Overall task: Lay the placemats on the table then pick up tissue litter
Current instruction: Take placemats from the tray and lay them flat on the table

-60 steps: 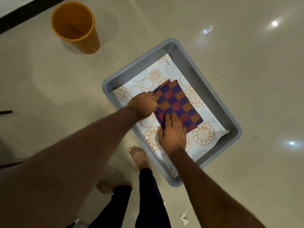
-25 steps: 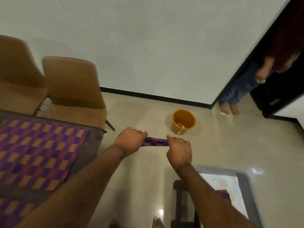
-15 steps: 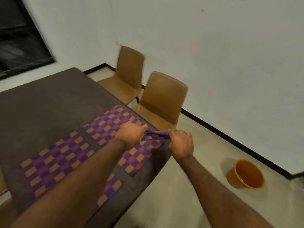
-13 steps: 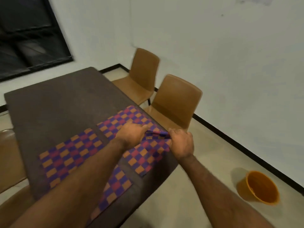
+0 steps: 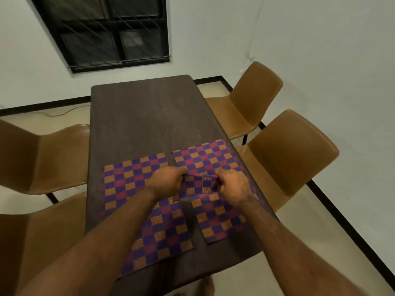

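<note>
- One folded placemat (image 5: 199, 184) is held over the table (image 5: 139, 116), pinched at its ends by the left hand (image 5: 168, 184) and right hand (image 5: 234, 188).
- Four flat placemats (image 5: 132, 178) lie beneath.
- Four brown chairs (image 5: 288, 150), two each side.

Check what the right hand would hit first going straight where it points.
The right hand points forward and left, gripping one end of the folded placemat. Past that, the left hand, holding the other end, is probably first in line; depth looks about level, hard to confirm.
</note>
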The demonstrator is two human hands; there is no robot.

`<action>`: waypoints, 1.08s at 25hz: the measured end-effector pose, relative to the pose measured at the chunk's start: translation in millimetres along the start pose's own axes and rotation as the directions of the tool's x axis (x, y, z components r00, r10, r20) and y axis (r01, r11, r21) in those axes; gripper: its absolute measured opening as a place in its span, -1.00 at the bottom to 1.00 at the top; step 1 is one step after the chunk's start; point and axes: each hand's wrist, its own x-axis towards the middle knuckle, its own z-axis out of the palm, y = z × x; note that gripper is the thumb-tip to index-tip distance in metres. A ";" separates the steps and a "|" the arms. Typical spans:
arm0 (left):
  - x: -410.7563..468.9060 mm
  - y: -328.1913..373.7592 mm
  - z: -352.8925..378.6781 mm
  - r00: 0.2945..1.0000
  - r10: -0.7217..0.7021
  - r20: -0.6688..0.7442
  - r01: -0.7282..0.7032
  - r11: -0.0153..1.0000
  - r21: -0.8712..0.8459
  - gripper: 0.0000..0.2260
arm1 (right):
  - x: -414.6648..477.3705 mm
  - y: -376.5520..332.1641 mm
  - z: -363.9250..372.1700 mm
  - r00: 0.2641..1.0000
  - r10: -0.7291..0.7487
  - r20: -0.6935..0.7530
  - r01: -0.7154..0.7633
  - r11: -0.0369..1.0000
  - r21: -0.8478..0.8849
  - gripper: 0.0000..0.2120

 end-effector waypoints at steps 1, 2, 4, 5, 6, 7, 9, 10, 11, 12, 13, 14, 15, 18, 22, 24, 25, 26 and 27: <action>4.2 -5.2 6.3 0.999 -0.036 0.021 0.037 0.998 -0.058 -0.83 | 10.1 12.7 3.2 0.997 -0.003 0.075 -0.002 0.998 0.069 -0.64; 10.1 -8.8 13.8 0.997 -0.063 0.039 0.067 0.991 -0.115 -0.83 | 21.9 26.2 5.7 0.985 0.006 0.174 -0.030 0.990 0.137 -0.63; 25.7 -14.8 29.8 0.991 -0.123 0.057 0.134 0.955 -0.265 -0.81 | 47.5 51.6 8.0 0.936 -0.009 0.353 -0.073 0.973 0.217 -0.64; 33.9 -17.8 39.6 0.985 -0.156 0.075 0.172 0.930 -0.324 -0.82 | 59.6 60.4 9.5 0.911 -0.035 0.411 -0.065 0.972 0.225 -0.64; 41.6 -19.5 49.7 0.978 -0.183 0.098 0.206 0.910 -0.361 -0.83 | 69.7 67.2 11.8 0.891 -0.049 0.452 -0.052 0.977 0.208 -0.63; 49.7 -21.7 61.7 0.972 -0.201 0.118 0.231 0.897 -0.377 -0.83 | 78.6 74.9 18.2 0.877 -0.044 0.479 -0.055 0.980 0.191 -0.64; 64.8 -28.4 89.5 0.959 -0.258 0.117 0.284 0.872 -0.399 -0.82 | 92.8 89.0 41.0 0.881 -0.006 0.473 -0.087 0.981 0.176 -0.71; 70.0 -30.5 102.7 0.952 -0.287 0.104 0.304 0.869 -0.391 -0.79 | 95.1 93.2 53.5 0.894 0.025 0.446 -0.110 0.980 0.164 -0.73; 73.9 -32.1 115.6 0.947 -0.309 0.084 0.318 0.876 -0.363 -0.73 | 94.7 96.8 68.3 0.913 0.058 0.404 -0.128 0.980 0.150 -0.73; 75.1 -32.3 125.7 0.948 -0.312 0.058 0.314 0.895 -0.316 -0.66 | 90.6 97.6 79.9 0.932 0.076 0.355 -0.126 0.985 0.120 -0.69; 73.8 -31.4 132.6 0.954 -0.297 0.044 0.298 0.920 -0.255 -0.60 | 83.7 97.0 91.0 0.949 0.070 0.308 -0.096 0.993 0.072 -0.64; 70.3 -30.6 137.9 0.967 -0.252 0.039 0.255 0.946 -0.198 -0.56 | 74.3 93.4 100.0 0.965 0.036 0.259 -0.046 0.998 0.032 -0.60; 64.7 -29.6 140.6 0.982 -0.181 0.049 0.186 0.972 -0.140 -0.54 | 63.3 88.1 107.1 0.975 -0.013 0.221 0.009 1.000 0.019 -0.57; 48.0 -31.7 140.6 0.990 0.060 0.124 -0.064 0.998 0.027 -0.51 | 32.0 64.1 120.2 0.961 -0.172 0.216 0.154 0.983 0.098 -0.57; 48.0 -33.7 142.3 0.933 0.138 0.333 -0.228 0.941 0.249 -0.37 | 5.3 44.4 139.5 0.927 -0.243 0.285 0.213 0.968 0.134 -0.43; 48.6 -29.7 144.7 0.931 0.170 0.324 -0.276 0.907 0.319 -0.44 | -0.2 42.2 144.1 0.932 -0.246 0.268 0.220 0.968 0.121 -0.39; 48.9 -27.4 147.0 0.935 0.204 0.291 -0.303 0.885 0.353 -0.51 | -0.8 42.6 144.8 0.932 -0.246 0.266 0.224 0.968 0.113 -0.37; 48.8 -25.5 149.5 0.935 0.238 0.264 -0.327 0.865 0.381 -0.58 | -0.5 43.0 144.2 0.933 -0.243 0.266 0.222 0.969 0.108 -0.35; 49.1 -23.9 151.7 0.935 0.252 0.248 -0.336 0.854 0.398 -0.65 | 0.0 44.2 143.8 0.934 -0.239 0.266 0.218 0.970 0.104 -0.34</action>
